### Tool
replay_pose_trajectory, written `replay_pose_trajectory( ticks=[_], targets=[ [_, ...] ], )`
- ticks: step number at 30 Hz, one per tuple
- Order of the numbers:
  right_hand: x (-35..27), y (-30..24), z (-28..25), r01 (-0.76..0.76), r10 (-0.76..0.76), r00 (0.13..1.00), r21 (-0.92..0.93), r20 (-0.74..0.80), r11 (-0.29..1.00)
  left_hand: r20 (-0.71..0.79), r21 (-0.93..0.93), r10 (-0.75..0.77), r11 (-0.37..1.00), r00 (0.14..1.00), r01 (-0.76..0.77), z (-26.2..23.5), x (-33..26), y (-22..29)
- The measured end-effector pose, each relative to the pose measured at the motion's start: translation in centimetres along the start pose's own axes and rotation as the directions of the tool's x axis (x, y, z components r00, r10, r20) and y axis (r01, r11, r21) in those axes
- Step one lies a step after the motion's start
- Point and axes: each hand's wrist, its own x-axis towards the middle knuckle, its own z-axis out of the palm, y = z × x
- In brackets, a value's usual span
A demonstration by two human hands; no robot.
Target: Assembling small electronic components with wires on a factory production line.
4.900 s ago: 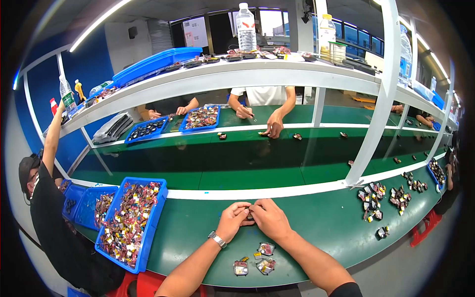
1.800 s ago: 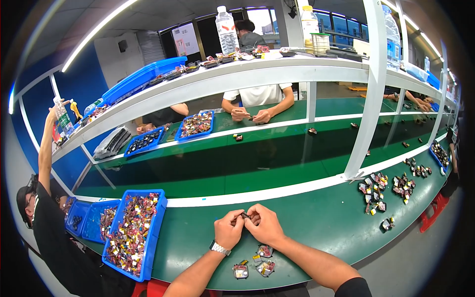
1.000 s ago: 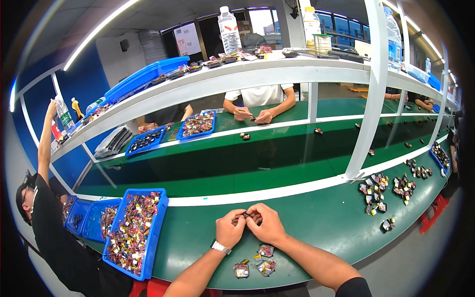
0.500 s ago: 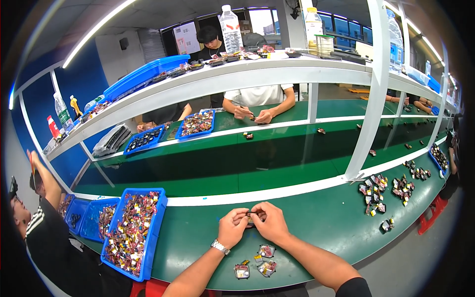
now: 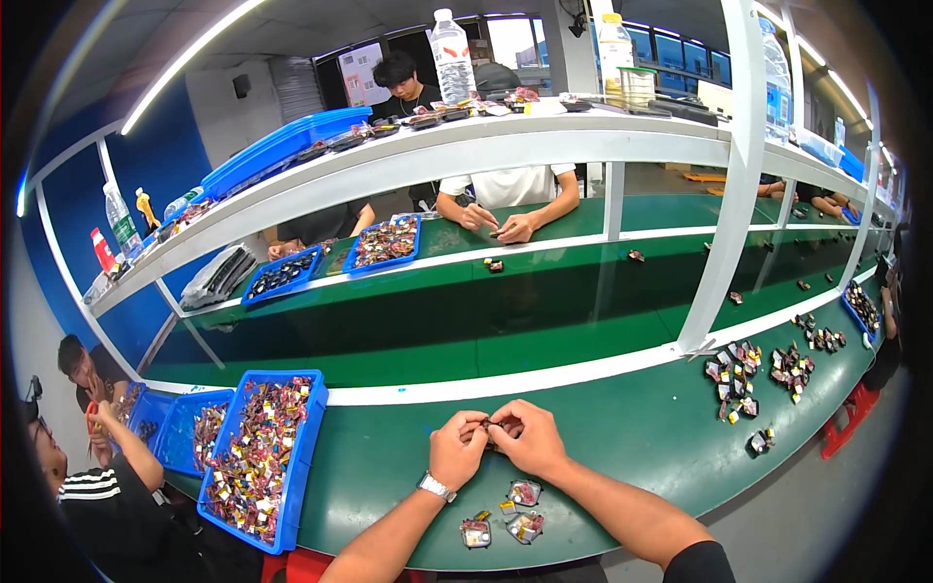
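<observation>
My left hand (image 5: 455,451), with a metal watch on its wrist, and my right hand (image 5: 529,439) meet above the green work surface (image 5: 389,466). Their fingertips pinch a small dark electronic part (image 5: 488,425) between them; most of it is hidden by the fingers. Nearer to me, between my forearms, lie three small flat units, one clear-looking with red wires (image 5: 525,493), another beside a yellow piece (image 5: 475,532), and a third (image 5: 526,528) to its right.
Left of my arms, a blue tray (image 5: 318,418) is heaped with small wired parts (image 5: 255,462). Several clusters of black units (image 5: 734,374) lie to the right. A white post (image 5: 729,204) and shelf (image 5: 544,148) stand ahead. Co-workers sit across and at the left.
My fingers have shifted slightly around the dark part, covering more of it. At the left, a co-worker's raised arm has come down, and another person shows more. Small parts on the far belt moved slightly right.
</observation>
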Motion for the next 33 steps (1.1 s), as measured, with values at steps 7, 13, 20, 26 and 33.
replay_pose_trajectory(
  ticks=[7, 13, 20, 26, 33],
  targets=[
    [10.1, 9.1, -4.7, -0.171, 0.16, 0.951, -0.021, -0.265, 0.985, -0.08, 0.04, 0.134, 0.991, 0.988, -0.131, -1.6, 1.8, 0.3],
    [14.9, 11.3, -7.9, -0.355, 0.243, 0.897, -0.272, -0.37, 0.895, -0.028, 0.115, 0.102, 0.989, 0.994, -0.098, -2.0, 2.5, -0.1],
    [2.7, 3.4, -6.5, -0.145, 0.216, 0.969, -0.436, 0.118, 0.888, -0.047, 0.124, 0.08, 0.99, 0.996, -0.074, -2.4, 2.1, -0.9],
    [-5.5, -2.3, -6.9, -0.104, 0.245, 0.899, -0.367, 0.362, 0.924, -0.063, 0.246, 0.225, 0.948, 0.972, -0.204, -1.5, 1.1, 0.4],
    [-3.7, -2.1, -5.5, 0.08, 0.171, 0.851, -0.443, 0.497, 0.893, 0.244, 0.084, 0.046, 0.994, 0.969, -0.069, -1.8, 0.6, 1.3]
  ],
)
